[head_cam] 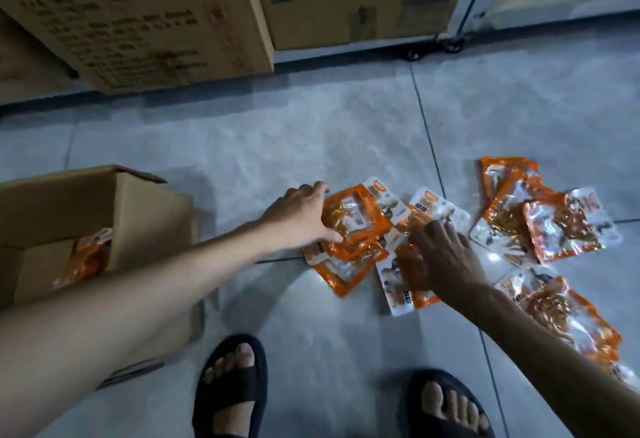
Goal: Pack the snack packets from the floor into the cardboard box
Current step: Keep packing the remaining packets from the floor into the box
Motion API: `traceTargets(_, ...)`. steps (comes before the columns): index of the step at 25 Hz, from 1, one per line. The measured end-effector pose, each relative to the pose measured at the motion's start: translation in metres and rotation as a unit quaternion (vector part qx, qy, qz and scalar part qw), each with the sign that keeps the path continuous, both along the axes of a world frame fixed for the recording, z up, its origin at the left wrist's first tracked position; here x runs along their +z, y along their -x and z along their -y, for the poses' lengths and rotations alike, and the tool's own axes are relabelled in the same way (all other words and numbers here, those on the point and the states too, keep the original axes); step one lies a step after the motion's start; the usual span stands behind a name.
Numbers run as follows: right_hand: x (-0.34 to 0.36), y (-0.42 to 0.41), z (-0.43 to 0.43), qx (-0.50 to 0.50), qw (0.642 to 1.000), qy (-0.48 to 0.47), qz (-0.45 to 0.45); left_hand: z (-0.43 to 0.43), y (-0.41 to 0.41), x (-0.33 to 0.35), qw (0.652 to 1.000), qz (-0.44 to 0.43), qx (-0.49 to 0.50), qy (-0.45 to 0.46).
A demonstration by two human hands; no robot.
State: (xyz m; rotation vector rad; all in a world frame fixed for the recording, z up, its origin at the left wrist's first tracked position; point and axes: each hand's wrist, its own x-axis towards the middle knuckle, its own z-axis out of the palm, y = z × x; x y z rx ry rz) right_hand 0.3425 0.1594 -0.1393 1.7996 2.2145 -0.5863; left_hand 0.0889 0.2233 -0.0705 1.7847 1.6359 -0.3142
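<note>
A snack packet (349,223) on the floor (277,147) is held at its left edge by the left grip (304,212). The right grip (440,257) is laid, fingers spread, on neighbouring packets (398,285). The cardboard box (152,216) is set near left.

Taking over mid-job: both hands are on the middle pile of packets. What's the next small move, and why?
Likely close the right hand on the pile and lift: the left hand grips its edge, and the open box waits at left.
</note>
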Motion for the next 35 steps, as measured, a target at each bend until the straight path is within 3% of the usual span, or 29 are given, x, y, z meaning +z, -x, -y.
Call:
traceTargets(4, -0.006, -0.011, -0.003, 0.028, 0.999, -0.032, 0.000, -0.024, -0.018, -0.042, 0.999, -0.033, -0.013, 0.009)
traceTargets(8, 0.008, -0.024, 0.000, 0.013, 0.998, -0.016, -0.065, -0.022, -0.020, -0.062, 0.995, -0.078, -0.006, -0.056)
traceTargets(12, 0.029, -0.031, 0.001, -0.026, 0.999, 0.010, -0.040, -0.008, -0.018, -0.062, 0.986, -0.066, 0.077, -0.130)
traceTargets(16, 0.038, -0.038, -0.003, -0.126, 0.988, 0.068, -0.056, -0.004, -0.003, -0.057, 0.984, -0.019, 0.159, -0.082)
traceTargets(19, 0.034, -0.045, -0.004, -0.220, 0.963, 0.074, -0.138, 0.002, 0.009, -0.055, 0.971, 0.001, 0.215, -0.101)
traceTargets(22, 0.032, -0.047, -0.005, -0.310, 0.910, 0.094, -0.258, 0.002, 0.017, -0.044, 0.957, 0.060, 0.266, -0.102)
traceTargets(25, 0.031, -0.042, -0.004, -0.425, 0.804, 0.147, -0.389, -0.027, 0.014, -0.024, 0.922, 0.208, 0.321, -0.065)
traceTargets(27, 0.030, -0.038, -0.002, -0.482, 0.739, 0.160, -0.442, -0.048, -0.003, -0.021, 0.927, 0.245, 0.278, -0.050)
traceTargets(31, 0.029, -0.034, 0.003, -0.527, 0.670, 0.170, -0.494, -0.049, -0.042, -0.053, 0.988, 0.086, 0.129, -0.014)
traceTargets(35, 0.021, -0.031, 0.009, -0.539, 0.646, 0.163, -0.515, -0.039, -0.047, -0.074, 0.988, 0.014, 0.151, -0.040)
